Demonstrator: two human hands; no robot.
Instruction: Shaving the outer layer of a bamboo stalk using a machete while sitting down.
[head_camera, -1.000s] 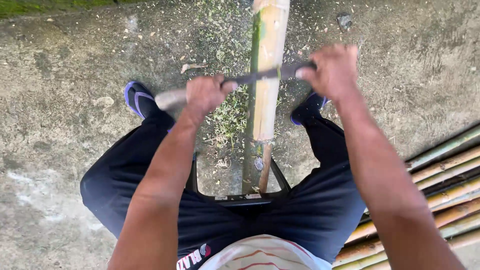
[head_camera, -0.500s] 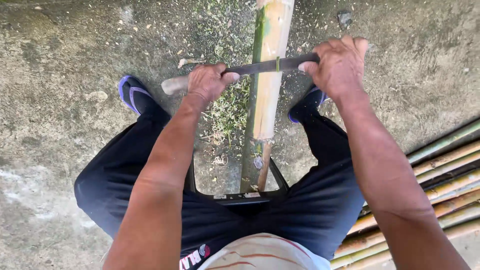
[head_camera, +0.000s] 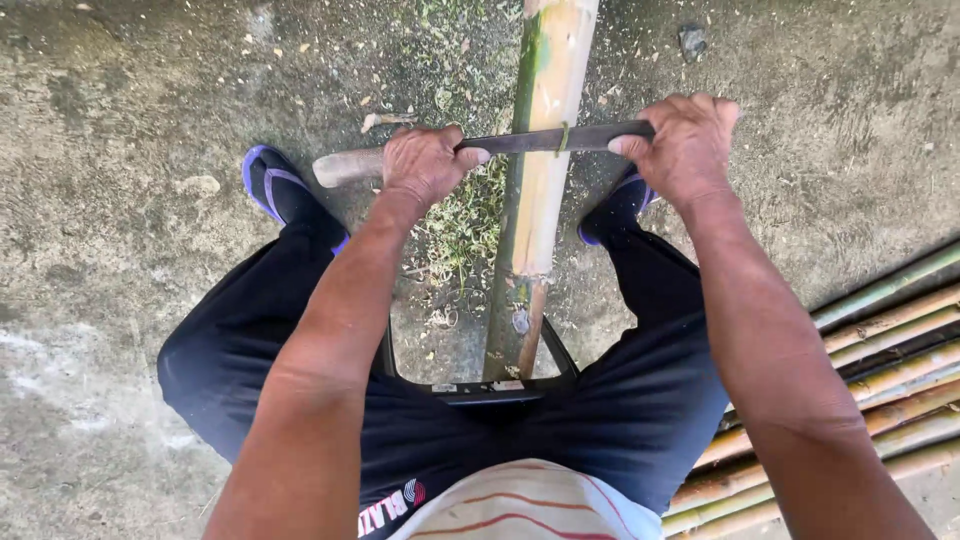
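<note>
At the far left, my left foot sits in a blue flip-flop on the bare concrete ground, toes pointing away from me. Just right of it, the pale wooden handle of a long knife sticks out past my left hand, which is closed in a full fist around that handle, knuckles up. From the fist the dark blade runs level to the right and lies crosswise against the bamboo pole, touching its pale, stripped face. The pole stretches away from me between my knees toward the top edge of the ground; a green strip of skin remains along its left side, and its near end narrows down toward the black seat frame I sit on. Thin shavings lie scattered on the concrete to the left of the pole, between my legs. Right of the pole, my right hand wraps tightly over the far end of the blade, fingers curled down across it; I can't quite tell whether the tip pokes out beyond my fingers. Below that hand my right foot's sandal shows only partly. At the right edge of the ground, a stack of bamboo poles lies side by side, slanting up to the right.
</note>
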